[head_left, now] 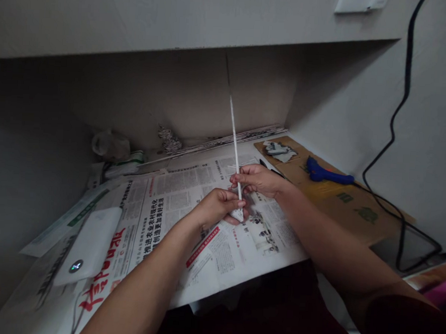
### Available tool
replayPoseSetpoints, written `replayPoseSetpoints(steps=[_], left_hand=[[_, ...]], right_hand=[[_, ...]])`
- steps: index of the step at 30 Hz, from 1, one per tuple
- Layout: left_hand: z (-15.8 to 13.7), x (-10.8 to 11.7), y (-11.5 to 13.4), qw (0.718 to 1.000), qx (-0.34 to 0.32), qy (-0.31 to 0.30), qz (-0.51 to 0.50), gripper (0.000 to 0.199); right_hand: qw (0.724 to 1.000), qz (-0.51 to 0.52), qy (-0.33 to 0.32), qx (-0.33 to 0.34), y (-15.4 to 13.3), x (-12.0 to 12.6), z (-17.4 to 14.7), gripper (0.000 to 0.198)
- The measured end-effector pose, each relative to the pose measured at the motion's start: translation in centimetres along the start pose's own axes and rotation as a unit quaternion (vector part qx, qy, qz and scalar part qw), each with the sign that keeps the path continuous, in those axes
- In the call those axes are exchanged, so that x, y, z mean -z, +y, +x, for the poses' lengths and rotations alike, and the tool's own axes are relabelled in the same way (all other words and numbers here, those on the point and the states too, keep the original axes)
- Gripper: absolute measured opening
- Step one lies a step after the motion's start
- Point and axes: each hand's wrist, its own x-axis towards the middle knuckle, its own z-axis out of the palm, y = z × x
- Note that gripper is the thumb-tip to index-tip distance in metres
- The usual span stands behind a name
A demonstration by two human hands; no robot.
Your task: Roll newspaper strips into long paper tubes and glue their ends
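Note:
Between finger and thumb, my left hand (217, 206) grips a small white woven piece (237, 215) over the newspaper (218, 259). A long, thin rolled-paper stick (234, 130) rises from that piece, leaning slightly left and reaching up toward the shelf edge. My right hand (259, 180) pinches the stick a short way above the left fingers. Short white ends poke out beside the right fingertips. Fingers hide much of the woven piece.
A blue glue gun (329, 173) lies on cardboard (344, 206) at right, its black cable (393, 126) running upward. A white power bank (92, 245) rests at left. Behind lie several paper sticks (228, 140) and a woven bundle (169, 140). An overhang (178, 20) juts above.

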Motion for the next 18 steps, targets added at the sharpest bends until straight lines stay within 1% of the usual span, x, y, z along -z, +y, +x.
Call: replayPoseSetpoints(steps=[3, 4, 8, 9, 13, 14, 18], left_hand=[[0.01, -0.06, 0.01, 1.0, 0.001, 0.01, 0.002, 0.03], [0.01, -0.08, 0.01, 1.0, 0.001, 0.008, 0.002, 0.03], [-0.01, -0.15, 0.05, 1.0, 0.003, -0.004, 0.004, 0.032], [-0.03, -0.15, 0.08, 1.0, 0.002, -0.004, 0.005, 0.032], [-0.13, -0.15, 0.21, 1.0, -0.003, 0.009, 0.004, 0.033], [-0.14, -0.15, 0.22, 1.0, -0.002, 0.008, 0.003, 0.033], [-0.11, -0.14, 0.12, 1.0, 0.0, -0.009, 0.008, 0.032]], right_hand=[[0.999, 0.006, -0.036, -0.008, -0.11, 0.08, -0.04, 0.029], [0.999, 0.008, -0.036, -0.007, -0.14, 0.08, -0.04, 0.028], [1.0, 0.019, 0.01, 0.011, -0.18, 0.04, -0.01, 0.022], [1.0, 0.019, 0.009, 0.01, -0.19, 0.06, -0.04, 0.024], [0.999, 0.014, -0.049, -0.008, -0.23, 0.21, -0.15, 0.031], [0.999, 0.015, -0.049, -0.007, -0.22, 0.24, -0.13, 0.03], [1.0, 0.017, 0.008, 0.013, -0.18, 0.28, -0.05, 0.024]])
